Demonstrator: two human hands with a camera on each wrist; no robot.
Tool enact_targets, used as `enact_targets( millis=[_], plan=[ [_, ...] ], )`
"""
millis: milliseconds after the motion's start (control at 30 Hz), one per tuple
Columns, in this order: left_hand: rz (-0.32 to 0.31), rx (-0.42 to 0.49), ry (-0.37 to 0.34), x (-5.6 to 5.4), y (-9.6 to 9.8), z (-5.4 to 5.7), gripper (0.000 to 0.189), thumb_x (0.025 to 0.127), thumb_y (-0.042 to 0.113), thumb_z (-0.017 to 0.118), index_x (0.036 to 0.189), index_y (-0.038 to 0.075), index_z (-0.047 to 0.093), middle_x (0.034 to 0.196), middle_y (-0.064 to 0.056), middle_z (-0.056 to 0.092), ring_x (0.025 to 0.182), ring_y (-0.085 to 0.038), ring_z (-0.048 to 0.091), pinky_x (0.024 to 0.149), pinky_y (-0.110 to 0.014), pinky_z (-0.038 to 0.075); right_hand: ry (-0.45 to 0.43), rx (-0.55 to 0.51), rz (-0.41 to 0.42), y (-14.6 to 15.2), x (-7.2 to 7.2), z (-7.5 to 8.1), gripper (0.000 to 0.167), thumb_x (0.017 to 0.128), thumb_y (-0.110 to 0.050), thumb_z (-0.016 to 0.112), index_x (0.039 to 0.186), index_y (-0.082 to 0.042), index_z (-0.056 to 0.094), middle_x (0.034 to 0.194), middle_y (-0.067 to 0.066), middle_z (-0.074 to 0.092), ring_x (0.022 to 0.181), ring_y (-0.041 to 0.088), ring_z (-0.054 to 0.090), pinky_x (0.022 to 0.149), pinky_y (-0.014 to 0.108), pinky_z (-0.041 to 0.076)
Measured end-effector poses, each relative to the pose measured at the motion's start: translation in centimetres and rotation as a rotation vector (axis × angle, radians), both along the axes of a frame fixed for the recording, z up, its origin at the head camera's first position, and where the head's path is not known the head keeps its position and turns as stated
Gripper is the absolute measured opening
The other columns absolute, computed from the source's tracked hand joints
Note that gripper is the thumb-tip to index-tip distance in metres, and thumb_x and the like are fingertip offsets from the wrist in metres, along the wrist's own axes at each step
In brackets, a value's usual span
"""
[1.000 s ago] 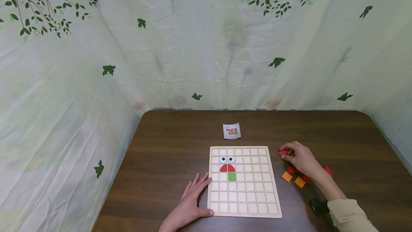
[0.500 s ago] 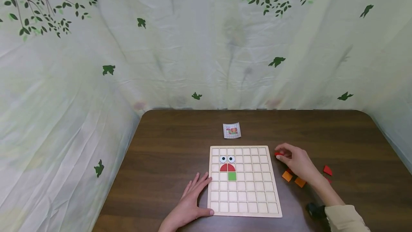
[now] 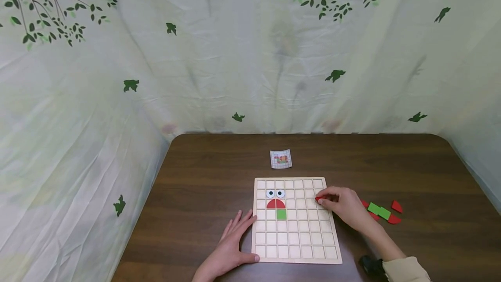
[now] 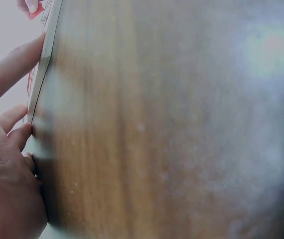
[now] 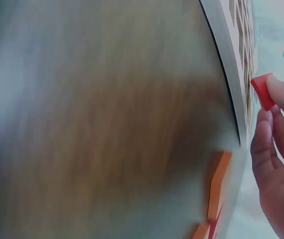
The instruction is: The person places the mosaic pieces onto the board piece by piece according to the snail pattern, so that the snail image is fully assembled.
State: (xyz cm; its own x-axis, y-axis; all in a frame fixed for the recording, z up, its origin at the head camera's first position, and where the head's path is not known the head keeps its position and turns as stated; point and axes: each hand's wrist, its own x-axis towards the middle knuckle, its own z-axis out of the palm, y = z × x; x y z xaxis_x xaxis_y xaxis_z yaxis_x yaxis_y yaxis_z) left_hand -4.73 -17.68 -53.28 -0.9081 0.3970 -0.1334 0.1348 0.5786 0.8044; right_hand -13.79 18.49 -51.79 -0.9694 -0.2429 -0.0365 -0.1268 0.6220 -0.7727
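Since the earlier frame: right grip (image 3: pixel 343 201) has carried its small red painted block (image 5: pixel 263 91) leftward, off the counter side and over the right-hand columns of the pale wooden grid board (image 3: pixel 297 261). Move also uncovers flat green square tiles (image 3: pixel 374 208) in the loose pile, next to red rounded-edge pieces (image 3: pixel 396 206). Thick orange square blocks (image 5: pixel 220 184) now show beside the board in the right wrist view only.

Right grip: thumb and fingers pinched on the red block. Block looks lifted, not seated in a cell; exact outline partly covered by fingers. Left grip (image 3: pixel 232 247) pinches nothing, fingers spread along the board's left edge on the dark brown wood-grain counter (image 3: pixel 195 186).

On the board: two round white eye tiles (image 3: pixel 271 193), two red quarter-round tiles (image 3: pixel 271 204) below them, one green square tile (image 3: pixel 281 214) under the right one.

Step, my read: mid-transfer, adding a red piece. Next move calls for picking the cell off the small printed picture card (image 3: pixel 281 159) (too small to read here), squaring edges, lowering, releasing.
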Motion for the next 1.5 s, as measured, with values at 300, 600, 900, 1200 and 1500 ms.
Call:
enact_targets(
  millis=[300, 600, 900, 1200, 1500],
  plan=[
    [-0.001, 0.008, 0.014, 0.1, -0.1, -0.2, 0.095, 0.07, 0.035, 0.086, 0.151, 0.018, 0.04, 0.161, -0.002, 0.026, 0.149, -0.033, 0.005, 0.112, -0.055, 0.0, -0.009, 0.003, -0.073, -1.9, 0.1, -0.2, 0.014, 0.082, -0.017, 0.08, 0.093, -0.025, 0.076, 0.092, -0.009, 0.069, 0.079, 0.011, 0.06, 0.071, 0.03, 0.052],
    [0.001, -0.009, 0.015, 0.1, 0.0, -0.2, 0.094, 0.071, 0.037, 0.086, 0.151, 0.019, 0.041, 0.161, -0.001, 0.026, 0.149, -0.032, 0.006, 0.112, -0.056, 0.002, -0.015, 0.015, -0.087, -2.9, 0.3, 0.2, 0.012, 0.082, -0.015, 0.08, 0.089, -0.024, 0.077, 0.088, -0.01, 0.068, 0.077, 0.013, 0.058, 0.069, 0.032, 0.05],
    [0.004, -0.006, 0.008, 0.1, 0.0, -0.2, 0.094, 0.07, 0.037, 0.086, 0.151, 0.018, 0.041, 0.161, -0.001, 0.026, 0.149, -0.032, 0.005, 0.112, -0.057, 0.001, -0.028, 0.06, -0.079, -3.4, 0.3, -0.1, 0.011, 0.085, -0.013, 0.078, 0.092, -0.02, 0.076, 0.084, -0.008, 0.066, 0.073, 0.013, 0.056, 0.066, 0.03, 0.05],
    [-0.005, -0.006, 0.029, 0.1, -0.1, -0.2, 0.095, 0.07, 0.035, 0.087, 0.151, 0.018, 0.041, 0.161, -0.001, 0.024, 0.149, -0.031, 0.005, 0.112, -0.054, 0.001, 0.055, 0.091, -0.032, -3.6, 0.7, -0.2, 0.013, 0.082, -0.007, 0.078, 0.087, -0.019, 0.074, 0.081, -0.009, 0.061, 0.071, 0.01, 0.055, 0.065, 0.026, 0.051],
    [-0.011, -0.009, 0.047, 0.2, -0.1, -0.2, 0.094, 0.07, 0.036, 0.086, 0.15, 0.017, 0.041, 0.161, -0.002, 0.025, 0.149, -0.032, 0.006, 0.112, -0.055, 0.001, -0.006, 0.038, -0.024, -2.3, 0.7, 0.0, 0.015, 0.083, -0.008, 0.078, 0.094, -0.018, 0.075, 0.083, -0.009, 0.066, 0.072, 0.011, 0.058, 0.066, 0.026, 0.052]
  ],
)
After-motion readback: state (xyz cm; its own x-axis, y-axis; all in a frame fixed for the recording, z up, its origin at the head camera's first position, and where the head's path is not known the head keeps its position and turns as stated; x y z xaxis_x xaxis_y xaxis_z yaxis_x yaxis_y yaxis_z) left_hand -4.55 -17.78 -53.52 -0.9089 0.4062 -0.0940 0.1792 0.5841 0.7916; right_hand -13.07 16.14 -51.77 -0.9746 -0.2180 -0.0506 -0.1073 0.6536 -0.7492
